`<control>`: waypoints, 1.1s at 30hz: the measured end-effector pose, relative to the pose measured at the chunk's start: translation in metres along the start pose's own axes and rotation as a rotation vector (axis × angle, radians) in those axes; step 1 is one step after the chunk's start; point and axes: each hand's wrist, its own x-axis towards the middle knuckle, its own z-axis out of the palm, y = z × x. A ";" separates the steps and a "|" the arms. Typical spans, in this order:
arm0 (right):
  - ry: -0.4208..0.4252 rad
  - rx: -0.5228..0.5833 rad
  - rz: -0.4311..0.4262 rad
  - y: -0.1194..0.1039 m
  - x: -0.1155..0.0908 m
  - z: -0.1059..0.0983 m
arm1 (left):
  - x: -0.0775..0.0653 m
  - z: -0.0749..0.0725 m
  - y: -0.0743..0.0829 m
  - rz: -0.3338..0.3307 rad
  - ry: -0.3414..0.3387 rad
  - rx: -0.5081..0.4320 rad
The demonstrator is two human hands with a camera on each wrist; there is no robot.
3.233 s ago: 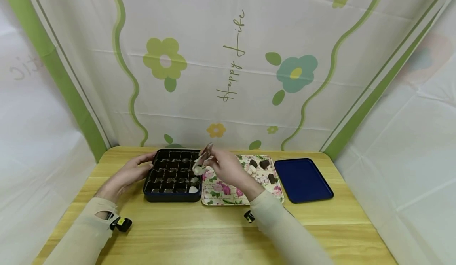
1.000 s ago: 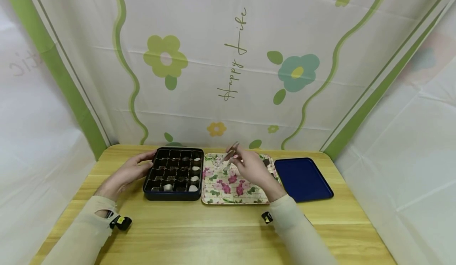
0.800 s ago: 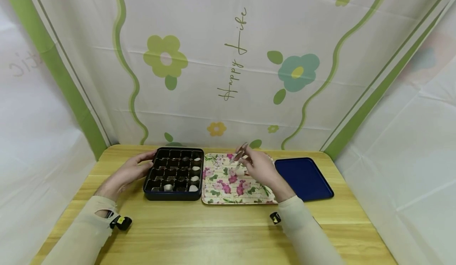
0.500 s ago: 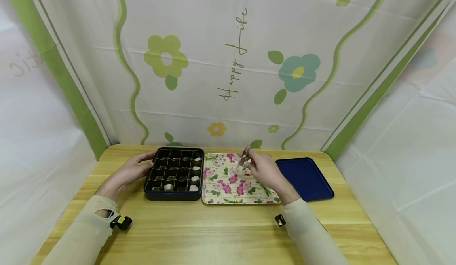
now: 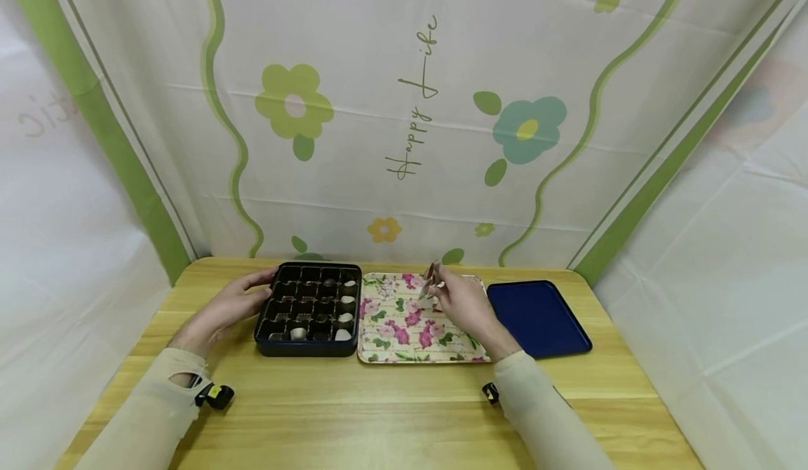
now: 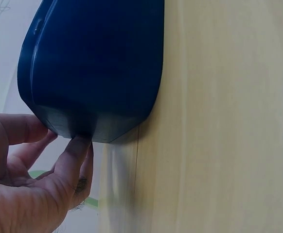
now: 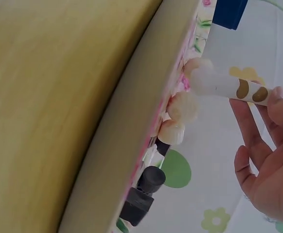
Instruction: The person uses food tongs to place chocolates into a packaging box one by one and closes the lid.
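Note:
My left hand holds the back left corner of a dark blue compartment box, its thumb against the side wall in the left wrist view. Dark and pale chocolates sit in some of the box's cells; one pale chocolate is in the front row. Over the floral tray my right hand pinches small pale tongs with gold dots. Their translucent tip is at a pale chocolate; whether it is gripped I cannot tell. Fingers partly hide the tips in the head view.
Beside the tray on the right lies a flat dark blue lid. Pale chocolates and dark chocolates stand along the tray, mostly hidden behind my right hand in the head view. A printed curtain rises behind the wooden table.
My right hand has moved from the box to the right over the tray with the tongs. A pale chocolate now sits in the box's front row. My left hand stays put.

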 end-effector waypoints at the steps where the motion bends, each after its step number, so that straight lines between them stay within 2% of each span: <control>1: 0.000 0.027 0.015 0.000 0.001 0.000 | 0.000 0.000 0.000 0.000 0.000 0.002; 3: -0.006 0.109 0.056 0.000 0.001 0.000 | 0.000 0.000 0.000 -0.001 0.000 0.009; 6: -0.026 0.290 0.144 0.000 0.002 0.002 | 0.000 0.000 0.000 0.002 0.000 0.008; 10: -0.053 0.520 0.300 -0.001 0.002 0.007 | 0.000 -0.001 0.000 0.005 0.003 0.007; 13: -0.038 0.606 0.403 -0.001 0.003 0.010 | 0.000 -0.001 0.000 0.011 0.000 0.022; 15: -0.019 0.623 0.445 -0.001 0.003 0.010 | 0.000 -0.001 0.000 0.011 -0.003 0.030; 19: 0.013 0.612 0.450 0.000 0.003 0.010 | -0.001 -0.001 0.000 0.009 -0.006 0.035; 24: 0.042 0.609 0.414 0.002 0.002 0.009 | 0.000 -0.001 -0.002 0.009 -0.002 0.022; 29: 0.012 0.608 0.283 0.006 0.002 0.009 | 0.000 0.000 -0.001 0.003 0.002 0.013; 33: -0.055 0.522 0.155 0.007 0.002 0.009 | 0.000 0.000 0.000 0.002 -0.001 0.025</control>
